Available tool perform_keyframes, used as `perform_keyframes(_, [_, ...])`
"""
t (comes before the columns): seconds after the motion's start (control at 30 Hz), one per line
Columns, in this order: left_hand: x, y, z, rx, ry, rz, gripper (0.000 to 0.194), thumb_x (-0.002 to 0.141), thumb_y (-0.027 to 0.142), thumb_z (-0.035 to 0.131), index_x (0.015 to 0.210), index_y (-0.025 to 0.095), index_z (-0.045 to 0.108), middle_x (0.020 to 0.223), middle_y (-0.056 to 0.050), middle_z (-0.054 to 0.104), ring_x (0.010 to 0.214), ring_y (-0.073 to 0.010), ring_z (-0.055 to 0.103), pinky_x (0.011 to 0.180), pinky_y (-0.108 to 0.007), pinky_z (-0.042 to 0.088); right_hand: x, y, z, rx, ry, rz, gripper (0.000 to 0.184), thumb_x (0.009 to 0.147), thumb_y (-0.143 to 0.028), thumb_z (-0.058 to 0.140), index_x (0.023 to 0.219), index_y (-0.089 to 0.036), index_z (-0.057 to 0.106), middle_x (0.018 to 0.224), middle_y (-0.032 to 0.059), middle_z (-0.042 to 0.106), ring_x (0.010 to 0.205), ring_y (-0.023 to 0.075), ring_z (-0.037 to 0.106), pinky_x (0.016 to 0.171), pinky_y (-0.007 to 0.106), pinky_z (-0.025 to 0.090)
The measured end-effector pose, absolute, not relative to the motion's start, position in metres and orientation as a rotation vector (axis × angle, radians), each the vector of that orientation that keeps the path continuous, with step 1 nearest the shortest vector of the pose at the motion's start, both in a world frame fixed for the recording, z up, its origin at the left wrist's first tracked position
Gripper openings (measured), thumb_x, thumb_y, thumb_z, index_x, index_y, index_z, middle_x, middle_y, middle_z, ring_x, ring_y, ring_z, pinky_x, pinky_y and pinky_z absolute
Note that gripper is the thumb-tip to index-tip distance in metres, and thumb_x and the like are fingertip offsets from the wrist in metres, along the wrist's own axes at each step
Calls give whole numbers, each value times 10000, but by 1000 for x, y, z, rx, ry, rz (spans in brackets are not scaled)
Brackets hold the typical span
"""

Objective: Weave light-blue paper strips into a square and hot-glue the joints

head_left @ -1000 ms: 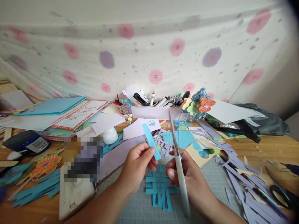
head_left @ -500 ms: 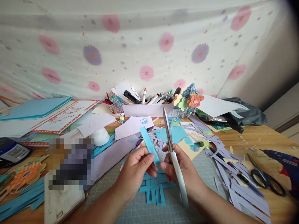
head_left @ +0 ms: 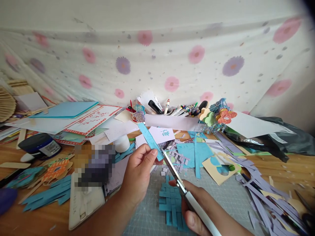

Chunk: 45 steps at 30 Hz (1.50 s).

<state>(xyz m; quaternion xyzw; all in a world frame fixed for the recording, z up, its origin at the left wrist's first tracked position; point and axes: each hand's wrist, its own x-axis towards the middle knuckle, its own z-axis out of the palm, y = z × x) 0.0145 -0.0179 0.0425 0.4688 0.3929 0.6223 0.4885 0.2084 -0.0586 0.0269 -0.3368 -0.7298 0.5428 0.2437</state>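
Your left hand (head_left: 140,170) is closed in a pinch, thumb against bent fingers, gripping a blue strip (head_left: 147,136) near its lower end. Your right hand (head_left: 198,206) is curled around the handles of the scissors (head_left: 172,167), the thumb lower than the fingers, the grip partly hidden. The blades point up and away to the left, and their tips meet the right edge of the strip, close beside your left fingertips. How far apart the blades stand is hard to tell.

The strip is narrow, flat and straight. It is held up above the desk (head_left: 57,218), slanting from upper left down to your fingers, its far end free in front of some pale papers.

Below and between your hands, on a gray gridded cutting mat (head_left: 152,206), lies a woven blue piece (head_left: 171,196), its strips crossing over and under, with loose ends sticking out at the sides and bottom. Your right hand covers part of it.

Beyond it are a blue sheet (head_left: 204,149) and small purple scraps (head_left: 176,157). A cream card (head_left: 215,175) with cut-out holes lies to the right, near long purple strips (head_left: 258,183). More blue strips (head_left: 48,196) lie to the left, nearer you than a dark jar (head_left: 39,147).
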Motion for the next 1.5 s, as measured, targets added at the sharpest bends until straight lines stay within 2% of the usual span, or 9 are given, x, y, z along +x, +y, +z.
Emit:
perform_keyframes(0.17, [15,-18,42,1108,938,1544,186,845,315,599,719,181,573,681,21,546,691,-123,523,680,-246,477,207,-57,28,-806,-1997,1521,481,863,-617,433,1020,-169,514,654,-27,369,577,93,298,499,200,258])
perform_keyframes(0.6, [18,-17,41,1099,984,1567,202,833,324,611,700,177,576,664,22,523,669,-121,488,689,-256,478,204,-54,31,-789,-1949,1595,582,855,-617,456,1185,-138,425,597,-51,365,463,54,275,412,161,211])
perform_keyframes(0.87, [17,-16,40,1091,984,1570,193,826,322,623,705,174,598,634,28,520,637,-117,480,631,-227,423,204,-55,34,-804,-1957,1586,508,859,-621,444,1025,-145,501,606,-24,454,448,58,358,393,157,257])
perform_keyframes(1.03, [16,-16,40,1117,1003,1568,191,827,328,617,707,181,597,643,19,551,652,-131,501,648,-239,413,203,-54,35,-851,-1983,1541,545,839,-641,468,1056,-144,514,607,-24,451,493,74,364,417,167,274])
perform_keyframes(1.27, [15,-15,40,1122,1025,1567,222,831,313,611,668,172,556,694,-2,594,709,-146,528,682,-257,419,203,-59,35,-958,-1946,1411,625,803,-701,468,1076,-148,572,657,-13,437,585,106,390,542,204,375])
perform_keyframes(1.5, [15,-16,41,1129,1027,1593,235,837,295,605,648,173,537,634,26,551,651,-117,475,650,-233,389,201,-59,36,-970,-1969,1526,642,808,-733,401,1006,-137,534,634,-30,390,536,78,311,464,186,274])
